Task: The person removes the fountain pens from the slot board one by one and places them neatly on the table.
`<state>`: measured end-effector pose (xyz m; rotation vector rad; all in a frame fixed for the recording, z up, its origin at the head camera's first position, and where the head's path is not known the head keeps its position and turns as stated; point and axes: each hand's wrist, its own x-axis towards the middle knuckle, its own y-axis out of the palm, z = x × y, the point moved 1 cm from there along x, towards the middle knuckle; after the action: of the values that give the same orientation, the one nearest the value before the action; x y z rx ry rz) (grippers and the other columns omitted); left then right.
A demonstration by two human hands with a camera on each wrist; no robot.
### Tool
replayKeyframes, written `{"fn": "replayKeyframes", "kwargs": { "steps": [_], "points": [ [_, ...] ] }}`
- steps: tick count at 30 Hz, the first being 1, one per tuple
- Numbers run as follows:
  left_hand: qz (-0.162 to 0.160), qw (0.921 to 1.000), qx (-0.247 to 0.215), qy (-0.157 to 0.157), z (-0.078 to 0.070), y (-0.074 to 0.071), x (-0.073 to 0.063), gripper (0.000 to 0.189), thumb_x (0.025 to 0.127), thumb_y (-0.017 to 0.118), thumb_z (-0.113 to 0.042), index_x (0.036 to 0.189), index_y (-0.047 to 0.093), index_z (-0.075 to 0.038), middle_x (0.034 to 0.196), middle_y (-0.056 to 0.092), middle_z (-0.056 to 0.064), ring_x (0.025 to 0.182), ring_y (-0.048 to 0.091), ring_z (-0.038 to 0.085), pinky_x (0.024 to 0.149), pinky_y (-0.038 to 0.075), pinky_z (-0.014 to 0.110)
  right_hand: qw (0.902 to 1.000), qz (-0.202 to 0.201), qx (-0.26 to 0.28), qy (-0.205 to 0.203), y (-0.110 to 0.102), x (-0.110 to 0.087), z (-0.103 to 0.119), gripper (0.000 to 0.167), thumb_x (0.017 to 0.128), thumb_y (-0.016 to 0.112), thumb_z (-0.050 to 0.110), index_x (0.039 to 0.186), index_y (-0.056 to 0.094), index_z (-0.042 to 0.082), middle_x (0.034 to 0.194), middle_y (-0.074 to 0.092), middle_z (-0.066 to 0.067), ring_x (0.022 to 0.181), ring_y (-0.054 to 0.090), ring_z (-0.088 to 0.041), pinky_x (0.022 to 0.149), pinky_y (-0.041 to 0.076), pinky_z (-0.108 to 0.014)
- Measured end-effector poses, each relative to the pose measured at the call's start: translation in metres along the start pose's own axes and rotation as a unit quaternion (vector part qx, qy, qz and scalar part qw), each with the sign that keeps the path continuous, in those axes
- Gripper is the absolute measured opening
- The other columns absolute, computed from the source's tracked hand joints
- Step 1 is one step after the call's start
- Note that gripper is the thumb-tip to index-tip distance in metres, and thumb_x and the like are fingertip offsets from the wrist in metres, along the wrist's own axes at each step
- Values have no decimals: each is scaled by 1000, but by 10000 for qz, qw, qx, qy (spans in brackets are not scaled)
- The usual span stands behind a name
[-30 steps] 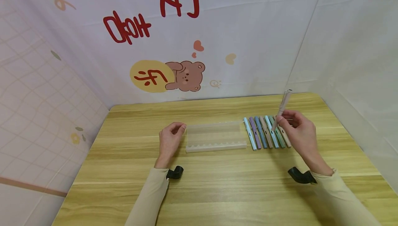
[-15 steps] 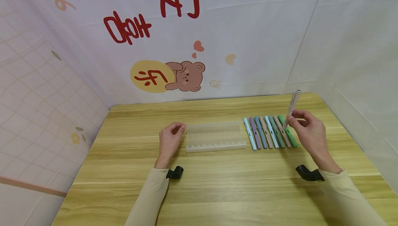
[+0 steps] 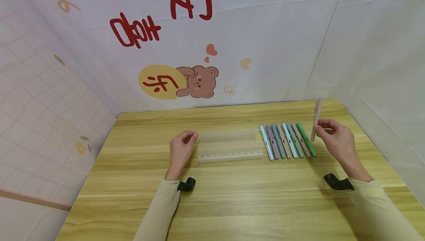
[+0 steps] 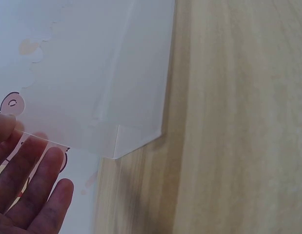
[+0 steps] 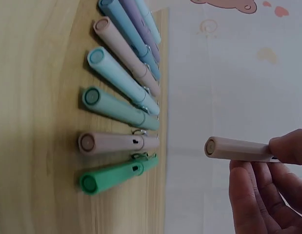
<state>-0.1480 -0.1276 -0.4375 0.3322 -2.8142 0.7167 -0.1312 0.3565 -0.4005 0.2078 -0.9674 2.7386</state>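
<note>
My left hand (image 3: 181, 150) pinches the left edge of a translucent plastic pen case (image 3: 230, 157); in the left wrist view its fingertips show through the thin sheet (image 4: 87, 102). Off to the right, my right hand (image 3: 339, 141) holds a pale pinkish-beige pen (image 3: 317, 111) nearly upright between thumb and fingers, above the table. Just left of that hand, several capped pens lie side by side in a slanted row. The nearest is a green pen (image 3: 307, 140), with a brownish-pink pen (image 5: 114, 143) beside it and a light blue pen (image 3: 267, 143) at the far end.
The wood-grain table (image 3: 232, 204) runs back to a white cloth wall (image 3: 279, 42) printed with a bear and red characters. A black wrist mount (image 3: 187, 184) sticks out from the left sleeve, and another black mount (image 3: 338, 182) from the right.
My right hand has moved rightward with the pinkish-beige pen, from over the row to beyond its right end, uncovering the green pen. The left hand and the case have stayed in place.
</note>
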Motion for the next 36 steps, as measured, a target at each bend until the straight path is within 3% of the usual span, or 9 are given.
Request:
{"fn": "replayKeyframes", "kwargs": {
  "steps": [4, 10, 12, 18, 28, 36],
  "points": [
    [-7, 10000, -13, 11, 1, 0, 0, 15, 97, 74, -21, 103, 80, -8, 98, 78, 7, 86, 73, 23, 80, 57, 41, 9994, 178, -303, 29, -4, 3, -2, 47, 103, 63, 37, 132, 66, 0, 103, 62, 23, 85, 50, 26, 64, 46, -11],
    [4, 10000, -40, 33, 1, -1, 0, 15, 98, 74, -21, 103, 81, -9, 97, 78, 7, 86, 73, 23, 80, 57, 42, 9967, 421, -688, 1, -7, 8, -7, 46, 104, 61, 35, 129, 66, -3, 117, 71, -20, 81, 47, 24, 62, 46, -15],
    [11, 10000, -53, 38, 0, -1, 0, 15, 98, 74, -21, 103, 81, -8, 97, 78, 7, 86, 73, 24, 80, 57, 42, 9958, 487, -773, -47, -7, 10, -10, 45, 104, 60, 34, 128, 67, -4, 119, 70, -27, 80, 46, 24, 61, 46, -16],
    [11, 10000, -23, 10, 0, -1, 0, 15, 98, 74, -21, 103, 81, -8, 97, 78, 6, 86, 73, 23, 80, 57, 42, 9919, 750, -1026, -83, -11, 15, -15, 44, 104, 60, 32, 126, 67, -5, 115, 72, -27, 78, 51, 18, 61, 48, -23],
    [3, 10000, -26, 24, 1, -1, 0, 16, 98, 73, -22, 103, 81, -8, 97, 78, 7, 86, 73, 23, 80, 57, 42, 9820, 1488, -1142, 234, -14, 22, -19, 51, 107, 55, 35, 131, 63, -9, 109, 74, -26, 82, 74, -19, 62, 53, -30],
    [-3, 10000, -24, -2, 1, -1, 0, 16, 98, 74, -23, 103, 80, -8, 97, 78, 5, 85, 72, 21, 79, 56, 39, 9724, 1967, -1157, 484, -13, 27, -27, 54, 108, 54, 32, 137, 56, -14, 118, 69, -32, 93, 75, -36, 65, 56, -34]
  ]
}}
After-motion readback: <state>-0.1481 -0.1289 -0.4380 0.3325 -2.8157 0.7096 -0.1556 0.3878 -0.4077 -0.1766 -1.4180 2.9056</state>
